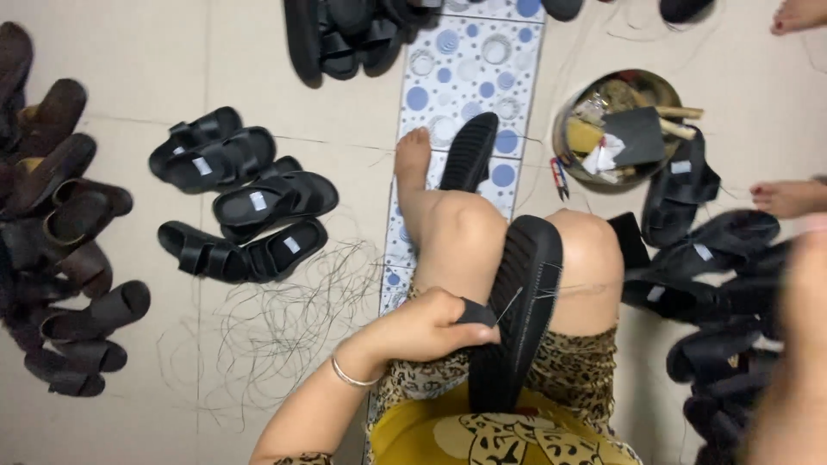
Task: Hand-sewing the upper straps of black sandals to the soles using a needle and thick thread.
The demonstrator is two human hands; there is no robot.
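A black sandal (517, 301) stands on edge between my bare knees, ribbed sole facing up. My left hand (422, 331), a thin bangle on its wrist, grips the sandal's black strap at the sole's left side. A thin pale thread (586, 289) runs from the sole's edge across my right knee toward the right. My right hand (797, 344) is raised at the frame's right edge as a large blur, and what its fingers hold cannot be made out. A second black sandal (469, 153) lies beside my foot.
Black finished sandals (241, 207) lie on the floor to the left, brown ones (60, 224) at the far left, and a black pile (715, 258) to the right. A metal bowl (579, 110) holds tools and scraps. Loose threads (284, 327) litter the floor. Another person's feet (788, 198) show at right.
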